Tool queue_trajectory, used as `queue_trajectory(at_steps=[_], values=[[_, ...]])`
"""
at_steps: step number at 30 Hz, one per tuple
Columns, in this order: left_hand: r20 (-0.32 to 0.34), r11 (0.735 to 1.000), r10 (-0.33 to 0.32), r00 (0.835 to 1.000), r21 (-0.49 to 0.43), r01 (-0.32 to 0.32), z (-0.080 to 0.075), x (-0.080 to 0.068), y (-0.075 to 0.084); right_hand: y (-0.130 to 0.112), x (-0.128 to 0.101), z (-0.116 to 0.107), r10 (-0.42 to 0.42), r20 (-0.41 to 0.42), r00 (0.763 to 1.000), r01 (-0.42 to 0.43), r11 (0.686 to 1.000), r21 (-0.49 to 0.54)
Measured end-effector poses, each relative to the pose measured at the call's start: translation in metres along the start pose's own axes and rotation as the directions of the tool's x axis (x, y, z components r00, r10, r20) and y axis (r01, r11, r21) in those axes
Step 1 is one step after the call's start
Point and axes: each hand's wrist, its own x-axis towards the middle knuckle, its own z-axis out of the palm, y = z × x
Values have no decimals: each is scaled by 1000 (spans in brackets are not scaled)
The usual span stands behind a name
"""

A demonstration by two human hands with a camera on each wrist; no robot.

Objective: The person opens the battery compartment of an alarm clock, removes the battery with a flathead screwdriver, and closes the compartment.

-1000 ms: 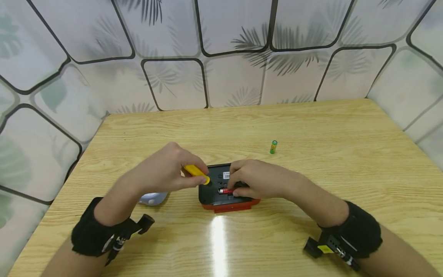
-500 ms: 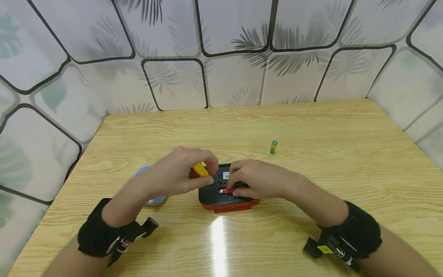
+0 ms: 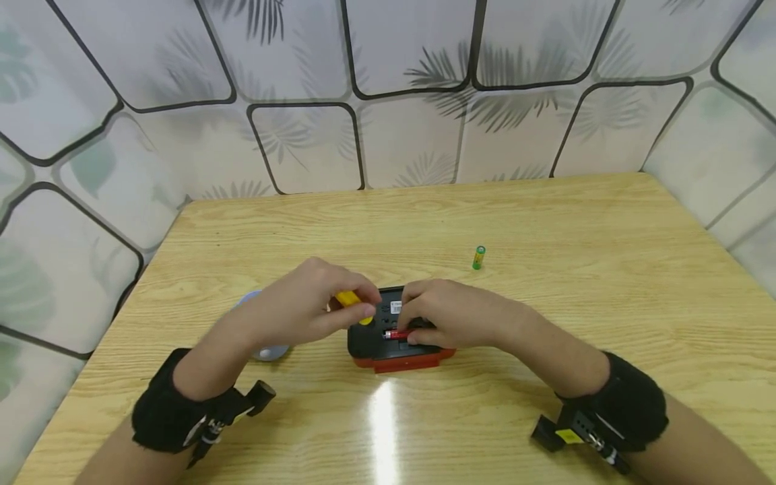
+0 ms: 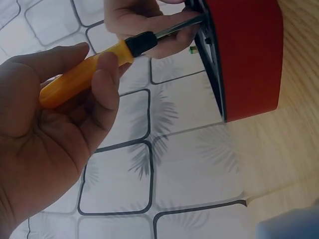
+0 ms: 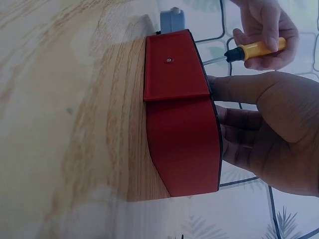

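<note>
- The left hand point(image 3: 303, 303) had its grip clenched round the yellow handle of a screwdriver point(image 4: 89, 69), whose metal shaft reached toward the black upper face of the red device point(image 3: 397, 337).
- The red device lay on the wooden desk point(image 3: 545, 222), near the front middle, between the two hands.
- The right hand point(image 3: 451, 313) rested on the device's top, its curled fingers point(image 5: 239, 127) pressing against the black face beside a small red battery point(image 3: 397, 334); whether its grip grasped that battery could not be told.
- A green battery point(image 3: 479, 257) lay well apart on the desk, farther back to the right.
- A pale blue object point(image 3: 267, 350) sat on the desk just behind the left forearm.
</note>
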Motion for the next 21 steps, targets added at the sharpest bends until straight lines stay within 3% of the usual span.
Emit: queue_trajectory(at_steps=[10, 16, 19, 21], values=[[105, 995, -50, 993, 91, 41, -11, -8, -1, -1, -1, -1, 13, 7, 1000, -13, 1000, -7], [182, 983, -142, 973, 138, 117, -16, -14, -2, -2, 0, -2, 32, 24, 999, -32, 999, -19], [187, 980, -166, 968, 144, 140, -17, -14, 0, -2, 0, -2, 33, 27, 999, -33, 999, -21], [161, 983, -159, 974, 122, 141, -14, -12, 2, -2, 0, -2, 26, 21, 999, -26, 999, -19]])
